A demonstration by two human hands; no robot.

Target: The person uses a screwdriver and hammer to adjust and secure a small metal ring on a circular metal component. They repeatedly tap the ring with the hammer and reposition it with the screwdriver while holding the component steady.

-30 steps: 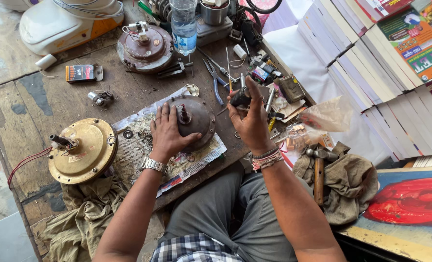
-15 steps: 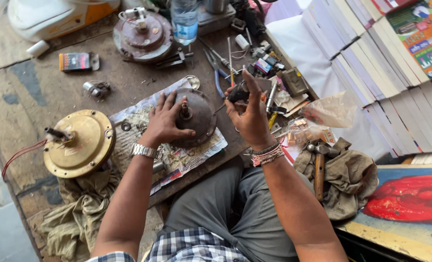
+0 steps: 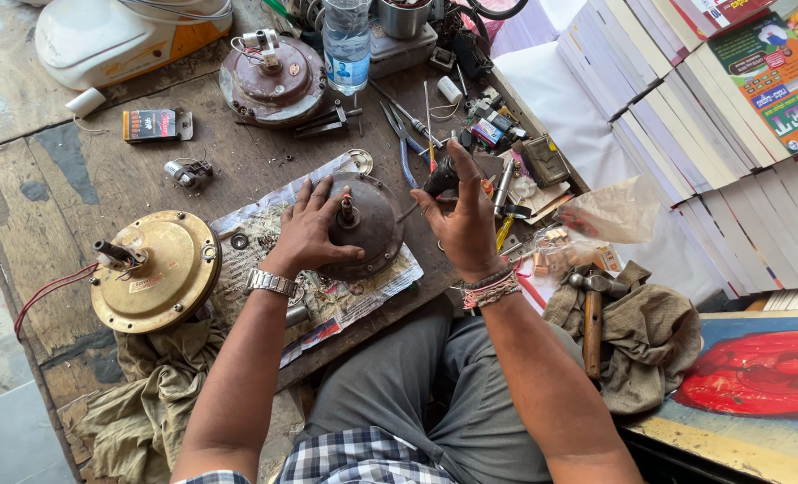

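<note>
Bright, even daylight from above; soft, short shadows beneath the forearms and tools. Mild glare on the white book stack (image 3: pixel 685 116) and pale appliance (image 3: pixel 121 36). Sharp focus at centre, slight wide-angle stretching and softness towards the corners.

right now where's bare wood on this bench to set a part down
Bare wood lies between the small box and the gold motor housing, beside the small metal part. It is crowded right of the dark motor housing, around the pliers and hammer.
</note>
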